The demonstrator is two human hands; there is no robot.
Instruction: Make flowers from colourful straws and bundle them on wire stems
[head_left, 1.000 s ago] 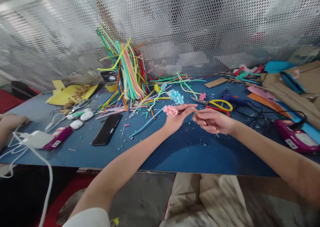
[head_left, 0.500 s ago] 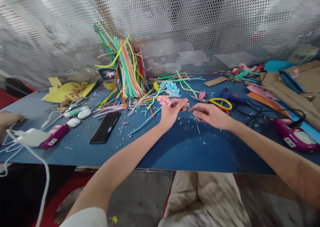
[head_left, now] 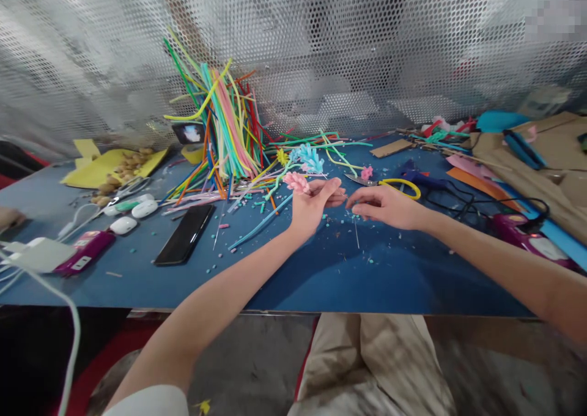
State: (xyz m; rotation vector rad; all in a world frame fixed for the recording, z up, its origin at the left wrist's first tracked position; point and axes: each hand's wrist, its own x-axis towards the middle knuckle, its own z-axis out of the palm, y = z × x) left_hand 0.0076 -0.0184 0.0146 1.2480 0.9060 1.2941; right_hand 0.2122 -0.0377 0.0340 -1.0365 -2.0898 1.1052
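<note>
A pink pipe-cleaner flower [head_left: 296, 183] sticks out on the thumb side of my left hand [head_left: 312, 205], whose fingers are closed round its lower part. The flower's stem is hidden in the hand. Just to the right, my right hand [head_left: 383, 207] has its fingers curled and thumb drawn in close to the left fingertips. What it pinches, if anything, is too small to make out. Below it shows a thin wire [head_left: 357, 232]; whether it touches the hand I cannot tell. Behind the hands are a blue pipe-cleaner flower [head_left: 312, 159] and yellow-handled scissors [head_left: 401, 186].
A bundle of coloured pipe cleaners [head_left: 229, 122] stands at the back. To the left lie a black phone [head_left: 184, 235], a purple power strip [head_left: 87, 254] and white cables. Another purple power strip [head_left: 527, 232] and cardboard [head_left: 554, 153] are at right. Small clippings dot the blue table [head_left: 293, 281].
The view has shifted slightly, so the table things sit further left. My hands stay close together, and the thin line seen between them before no longer shows clearly.
</note>
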